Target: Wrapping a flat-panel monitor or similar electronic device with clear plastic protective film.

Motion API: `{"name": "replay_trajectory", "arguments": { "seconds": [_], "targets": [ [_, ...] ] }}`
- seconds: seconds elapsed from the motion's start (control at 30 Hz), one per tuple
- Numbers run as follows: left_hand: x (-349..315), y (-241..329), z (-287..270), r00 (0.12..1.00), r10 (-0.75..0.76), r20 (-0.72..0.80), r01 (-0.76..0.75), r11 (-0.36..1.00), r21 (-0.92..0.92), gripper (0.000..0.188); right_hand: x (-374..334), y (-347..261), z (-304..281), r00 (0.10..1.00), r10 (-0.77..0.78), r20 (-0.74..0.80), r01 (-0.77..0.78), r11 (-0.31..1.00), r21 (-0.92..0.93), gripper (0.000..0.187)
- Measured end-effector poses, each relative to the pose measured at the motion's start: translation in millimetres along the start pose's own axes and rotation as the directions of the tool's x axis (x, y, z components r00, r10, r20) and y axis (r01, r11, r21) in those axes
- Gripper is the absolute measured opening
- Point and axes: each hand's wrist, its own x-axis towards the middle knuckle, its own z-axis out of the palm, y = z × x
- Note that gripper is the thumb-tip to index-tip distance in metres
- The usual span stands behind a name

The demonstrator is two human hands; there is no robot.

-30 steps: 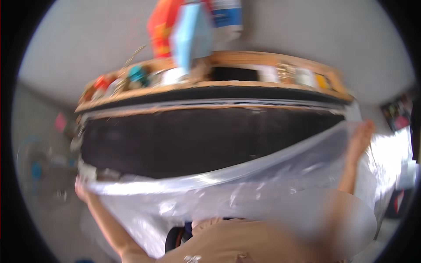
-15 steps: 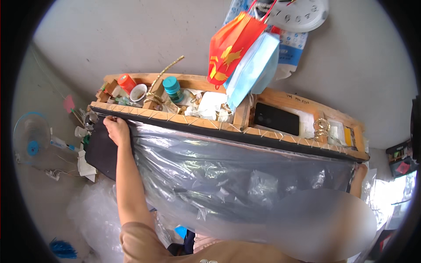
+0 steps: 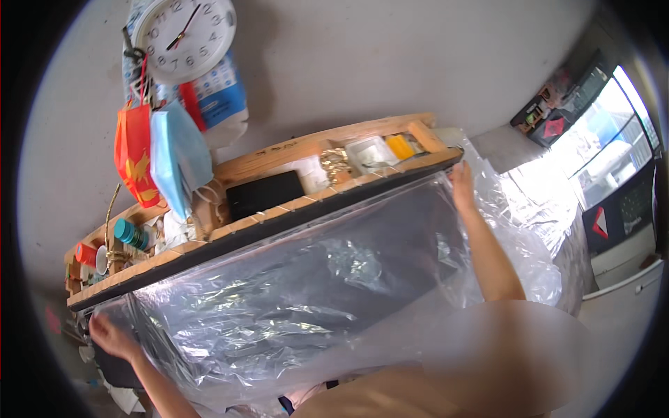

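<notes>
A clear plastic sheet (image 3: 279,306), crinkled and shiny, hangs over a dark panel below a long wooden frame (image 3: 293,143). White cord is laced along the frame's front bar, above a black strip (image 3: 279,228). My left hand (image 3: 111,336) is closed at the sheet's upper left edge, just under the strip's left end. At the opposite end, my right hand (image 3: 461,184) has its fingers closed at the sheet's upper right corner, against the frame's end. Fingertips of both hands are partly hidden.
In the frame's compartments lie a black phone (image 3: 266,194), a teal-capped jar (image 3: 131,234), an orange-capped container (image 3: 86,254), gold cord (image 3: 336,166) and a yellow item (image 3: 400,146). Face masks (image 3: 178,157) and a clock (image 3: 185,38) hang above. Loose plastic (image 3: 519,258) bulges at right.
My view has swung to the right and tilted, so the frame now slopes up rightward. My right hand, mostly hidden before, now shows at the corner. The left hand stays near the left end.
</notes>
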Motion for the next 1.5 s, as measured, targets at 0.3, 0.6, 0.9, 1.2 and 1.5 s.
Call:
{"name": "replay_trajectory", "arguments": {
  "seconds": [0.3,0.6,0.9,1.2,1.5],
  "targets": [
    [-63.8,165.0,-67.1,0.909,0.333,0.251,-0.295,0.939,-0.179,0.046,-60.8,-29.9,-28.8,0.954,-0.121,0.273,0.01,0.927,0.374,0.038],
    [-39.6,80.2,-157.8,0.732,-0.537,0.42,-0.352,0.23,0.907,0.024,-267.4,-189.2,-51.0,0.578,-0.431,0.692,-0.435,0.555,0.709,0.035],
    [-255.9,361.8,-42.5,0.404,0.304,0.863,0.237,0.876,-0.419,0.01,-255.4,-231.7,-71.0,0.583,-0.691,0.427,0.351,0.689,0.634,0.035],
    [-102.6,138.3,-83.1,0.88,-0.114,0.462,-0.048,0.945,0.325,0.011,-295.5,-208.2,-64.5,0.362,-0.824,0.435,0.773,0.526,0.353,0.035],
    [-111.6,118.6,-82.8,0.917,-0.088,0.39,-0.044,0.947,0.317,0.019,-330.0,-328.4,-40.1,0.233,-0.935,0.266,0.626,0.353,0.695,0.025]
  ]
}}
